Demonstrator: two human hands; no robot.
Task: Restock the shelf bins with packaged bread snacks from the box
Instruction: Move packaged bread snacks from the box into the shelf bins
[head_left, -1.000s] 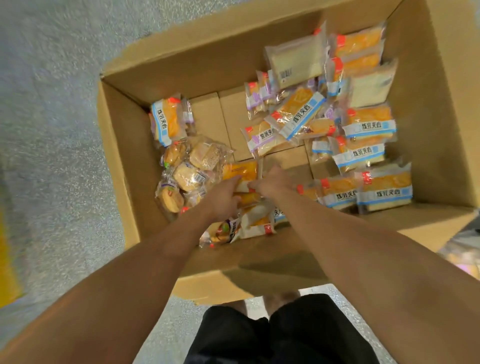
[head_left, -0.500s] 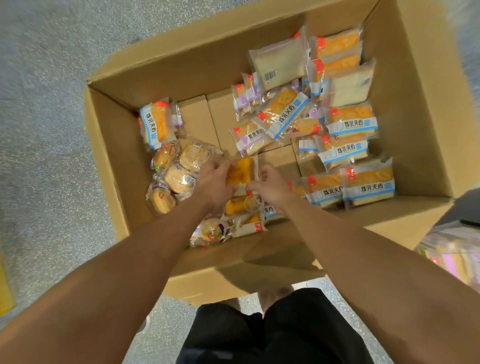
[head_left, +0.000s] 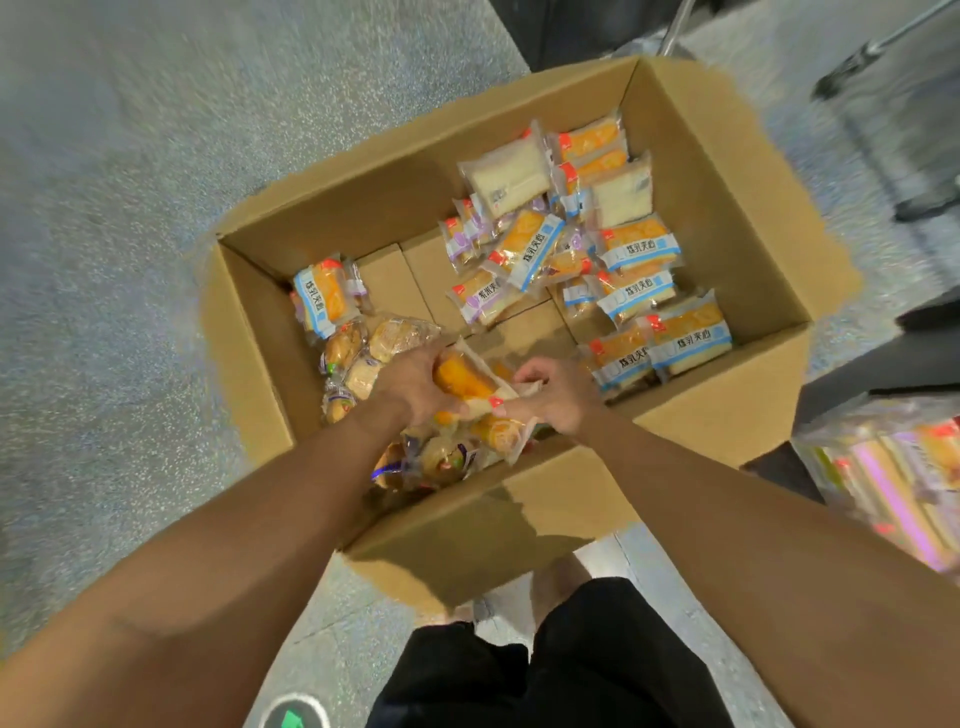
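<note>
Reaching down into the cardboard box (head_left: 737, 218), both hands are seen in the head view near its front wall. The left hand (head_left: 410, 382) is curled around an orange bread snack packet (head_left: 462, 382), gripping it from the left side. The right hand (head_left: 558, 395) has its fingers bent and its thumb and fingertips pinched on the clear wrapper end of the same packet, by the red tab. Under the hands, round bun packets (head_left: 441, 457) are piled against the front wall, and more buns (head_left: 363, 353) lie just to the left. A blue-banded packet (head_left: 322, 296) is propped against the left wall. A loose heap of blue-banded, purple-banded and pale sandwich packets (head_left: 597, 244) fills the far right corner. The box is set on a speckled grey floor (head_left: 104, 260). Stocked packets in a bin (head_left: 893, 478) are blurred at the right edge.
</note>
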